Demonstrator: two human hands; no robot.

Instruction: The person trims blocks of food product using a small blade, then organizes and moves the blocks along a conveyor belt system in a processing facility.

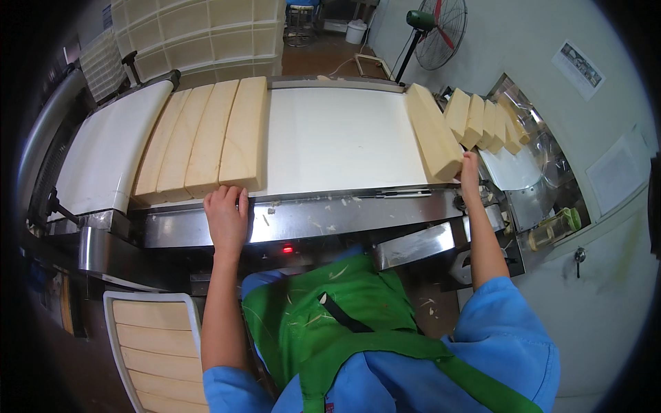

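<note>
My left hand point(225, 217) is at the near end of a row of pale yellow blocks point(244, 129) lying side by side on a white conveyor belt point(341, 134). Its bent fingers touch the near ends of the blocks, and the thumb points away from me. At the belt's right end, a long pale yellow block point(433, 131) lies at a slant, apart from that row. My right hand point(469, 175) grips this block's near right end, with some fingers hidden behind it.
Several more blocks point(485, 121) stand at the right on a white infeed belt point(511, 168). A pen point(403, 194) lies on the metal front rail point(310, 219). Below left is a white-rimmed tray point(109, 330) of blocks. Stacked crates point(201, 36) and a fan point(439, 31) stand behind.
</note>
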